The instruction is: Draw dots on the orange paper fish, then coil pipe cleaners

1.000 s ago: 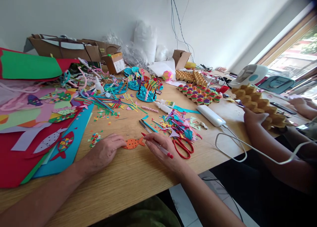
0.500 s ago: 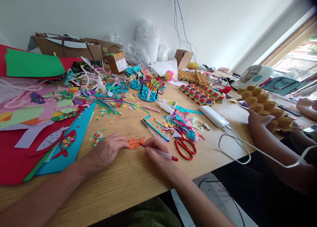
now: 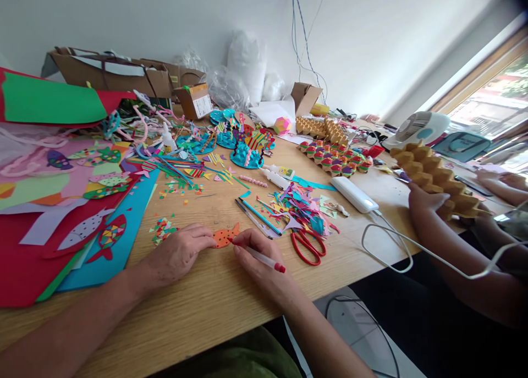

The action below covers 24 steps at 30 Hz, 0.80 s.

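fish: the orange fish [image 3: 223,238], a flat cut-out with dark dots, lies on the table [image 3: 206,312] in front of you, between your two hands, its tail pointing right.
left hand: your left hand [image 3: 179,251] rests on the wood, fingers close together, tips touching the fish's left end; whether they pinch it or only press it down, you cannot tell from here.
right hand: your right hand [image 3: 260,257] is clamped on the red pen [image 3: 266,260], fingers and thumb closed low on the barrel.
pen: it slants down to the left, its red end toward you, its tip at the fish near the base of the tail; whether the tip touches is too small to tell.
pressing: the fish looks thin and light, so it may slide or turn under the pen; firm, flat fingertips on the left end should steady it.
drawing: short, light strokes with the heel of the right hand resting on the wood would likely give the cleanest marks; near the narrow tail, too much push could bend it.
nearby: the scissors [image 3: 308,248], red-handled, lie right of your right hand; two more pens [image 3: 260,217] lie beyond it; small chips [image 3: 163,230] sit just beyond your left hand.
neighbour: at right, a co-worker's hand [image 3: 424,199] holds an egg tray [image 3: 433,174].
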Each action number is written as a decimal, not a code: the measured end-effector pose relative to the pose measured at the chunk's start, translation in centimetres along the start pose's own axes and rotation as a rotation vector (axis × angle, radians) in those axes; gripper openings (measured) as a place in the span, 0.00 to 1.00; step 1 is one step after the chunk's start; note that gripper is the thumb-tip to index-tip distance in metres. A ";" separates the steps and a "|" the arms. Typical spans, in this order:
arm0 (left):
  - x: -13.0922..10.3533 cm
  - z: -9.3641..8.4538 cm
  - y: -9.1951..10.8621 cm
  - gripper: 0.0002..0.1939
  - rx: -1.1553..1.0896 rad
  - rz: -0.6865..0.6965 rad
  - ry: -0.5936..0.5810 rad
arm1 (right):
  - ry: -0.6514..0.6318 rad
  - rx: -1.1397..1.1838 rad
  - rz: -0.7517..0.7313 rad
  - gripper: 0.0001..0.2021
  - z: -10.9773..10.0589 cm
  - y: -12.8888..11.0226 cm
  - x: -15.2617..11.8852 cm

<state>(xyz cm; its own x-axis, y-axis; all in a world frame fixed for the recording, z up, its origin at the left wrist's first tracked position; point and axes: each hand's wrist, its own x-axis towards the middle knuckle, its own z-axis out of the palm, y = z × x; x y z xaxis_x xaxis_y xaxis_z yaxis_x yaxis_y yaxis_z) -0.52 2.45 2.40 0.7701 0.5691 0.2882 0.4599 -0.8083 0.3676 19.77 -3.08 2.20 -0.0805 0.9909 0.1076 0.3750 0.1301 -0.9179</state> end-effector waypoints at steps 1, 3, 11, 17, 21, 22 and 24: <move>0.0 0.0 0.0 0.24 0.001 -0.001 0.000 | -0.006 -0.010 -0.001 0.03 0.0 0.1 0.1; 0.0 0.0 -0.1 0.24 0.007 -0.003 0.004 | -0.008 -0.046 -0.008 0.04 0.0 0.3 0.1; 0.1 -0.1 0.0 0.24 -0.049 -0.036 -0.004 | -0.038 -0.188 -0.174 0.04 -0.1 -0.3 -0.6; 0.2 -0.4 0.2 0.22 -0.041 -0.006 0.021 | -0.058 -0.236 -0.291 0.05 0.1 -0.3 -0.8; 0.2 -0.3 0.2 0.23 -0.025 0.001 0.038 | -0.094 -0.261 -0.299 0.05 -0.2 -0.3 -0.8; 0.2 -0.2 0.2 0.23 -0.024 -0.003 0.036 | -0.107 -0.261 -0.296 0.04 -0.3 -0.4 -0.9; 0.2 -0.2 0.2 0.23 -0.024 -0.011 0.038 | -0.124 -0.251 -0.292 0.03 -0.4 -0.5 -0.9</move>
<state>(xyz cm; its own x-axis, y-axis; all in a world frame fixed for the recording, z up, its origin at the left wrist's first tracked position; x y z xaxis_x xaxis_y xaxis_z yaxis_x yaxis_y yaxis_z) -0.33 2.46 2.69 0.7474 0.5838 0.3169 0.4572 -0.7982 0.3923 20.05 -4.02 2.69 -0.3223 0.9016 0.2886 0.5325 0.4247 -0.7321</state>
